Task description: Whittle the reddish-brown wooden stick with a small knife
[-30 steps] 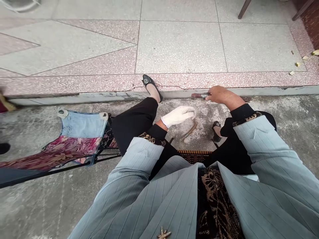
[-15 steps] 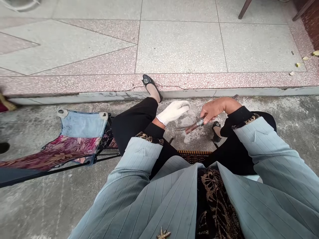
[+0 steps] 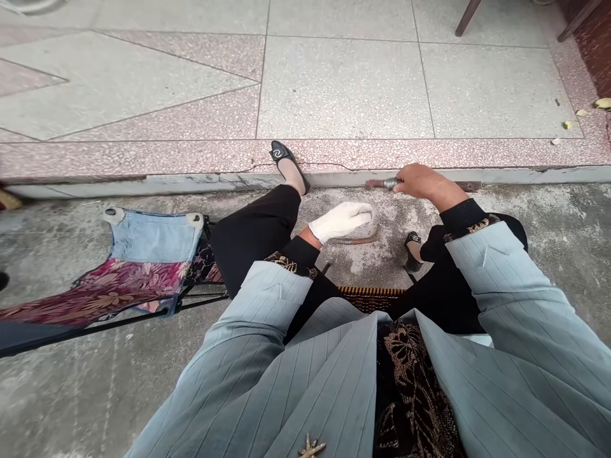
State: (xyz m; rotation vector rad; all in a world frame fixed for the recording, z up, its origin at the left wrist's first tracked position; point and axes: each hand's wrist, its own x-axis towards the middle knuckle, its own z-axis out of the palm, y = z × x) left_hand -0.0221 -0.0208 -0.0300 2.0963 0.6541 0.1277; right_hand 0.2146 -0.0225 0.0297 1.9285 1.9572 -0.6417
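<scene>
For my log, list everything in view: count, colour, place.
Wire-wrapped tool: one, brown, gripped, right
Slender curved rod: one, brown, centre; grip unclear
Fabric folding seat: one, blue and red, left
Woven seat: one, brown, between legs
Speckled tiled step: one, grey-pink, ahead
Concrete ground: one, grey, underfoot
Small scraps: four, yellowish, upper right
Furniture legs: two, brown, upper right
Pinstriped jacket: one, blue-grey, torso
Flat shoes: two, black, feet
Left hand: one, white-gloved, centre
Right hand: one, bare, right

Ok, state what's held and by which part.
Right hand: brown stick, beside its wire wrap. Left hand: can't tell whether it grips the curved piece.
</scene>
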